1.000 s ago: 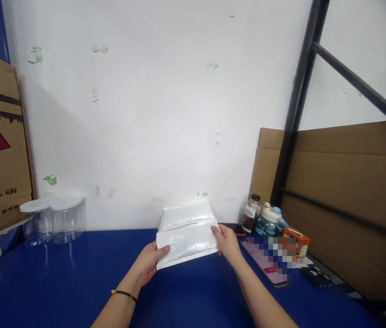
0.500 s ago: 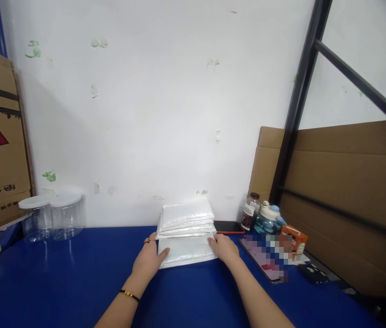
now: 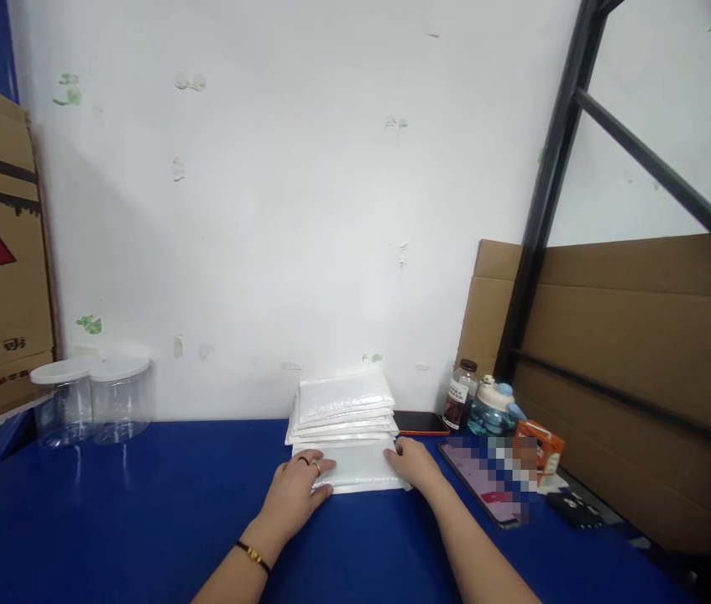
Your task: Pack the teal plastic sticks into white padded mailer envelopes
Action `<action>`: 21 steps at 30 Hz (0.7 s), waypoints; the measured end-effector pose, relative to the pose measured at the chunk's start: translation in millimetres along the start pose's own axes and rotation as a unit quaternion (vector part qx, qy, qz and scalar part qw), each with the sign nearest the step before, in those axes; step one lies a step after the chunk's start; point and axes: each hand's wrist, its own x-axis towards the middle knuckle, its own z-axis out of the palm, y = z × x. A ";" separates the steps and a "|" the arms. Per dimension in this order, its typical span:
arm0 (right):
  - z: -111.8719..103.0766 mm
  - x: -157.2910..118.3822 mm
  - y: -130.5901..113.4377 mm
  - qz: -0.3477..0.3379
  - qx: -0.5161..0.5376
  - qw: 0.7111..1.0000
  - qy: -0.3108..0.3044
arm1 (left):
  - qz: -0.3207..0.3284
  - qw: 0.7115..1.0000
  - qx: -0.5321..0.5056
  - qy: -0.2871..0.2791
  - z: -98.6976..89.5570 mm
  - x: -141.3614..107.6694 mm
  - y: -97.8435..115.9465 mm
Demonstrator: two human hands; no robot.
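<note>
A white padded bubble mailer (image 3: 358, 464) lies flat on the blue table in front of a stack of similar white mailers (image 3: 343, 398). My left hand (image 3: 295, 495) rests on the mailer's left part, fingers stretched over its top and the thumb by the front edge. It wears rings and a dark bracelet with a gold bead. At the right edge, my right hand (image 3: 415, 466) holds the mailer, its thumb on top and the other fingers partly hidden along the side.
Two clear lidded jars (image 3: 121, 403) stand at the left. Right of the stack are a dark phone (image 3: 421, 422), a brown-capped bottle (image 3: 459, 396), a blue-and-cream water bottle (image 3: 492, 407), an orange box (image 3: 539, 449) and a phone with a lit screen (image 3: 478, 478). Cardboard (image 3: 632, 377) lines the right.
My left hand has moved right, from the mailer's left edge onto its top. My right hand stays at the right edge, and the mailer has shifted slightly right.
</note>
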 end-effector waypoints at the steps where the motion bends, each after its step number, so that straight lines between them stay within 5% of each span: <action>1: 0.0 0.2 1.6 -0.001 0.005 1.000 0.009 | 0.000 1.000 -0.003 0.003 0.1 0.1 -0.3; 8: -32.5 27.2 -6.2 -0.043 0.136 0.967 0.211 | 0.004 0.999 -0.027 0.019 0.3 -0.5 -1.4; 13: -52.7 64.4 -32.2 -0.018 0.216 0.964 0.153 | -0.002 0.999 -0.027 0.034 2.3 -0.3 -2.2; 17: -55.9 65.2 -53.2 -0.038 0.234 0.964 0.122 | 0.006 0.998 -0.036 0.041 4.1 -2.3 -1.1; 19: -59.5 54.2 -64.8 -0.073 0.296 0.946 0.104 | 0.001 0.996 -0.045 0.078 1.0 -0.7 -0.6; 21: -65.8 38.4 -75.9 -0.125 0.428 0.893 0.059 | -0.044 0.984 -0.059 0.160 -6.2 4.0 -2.4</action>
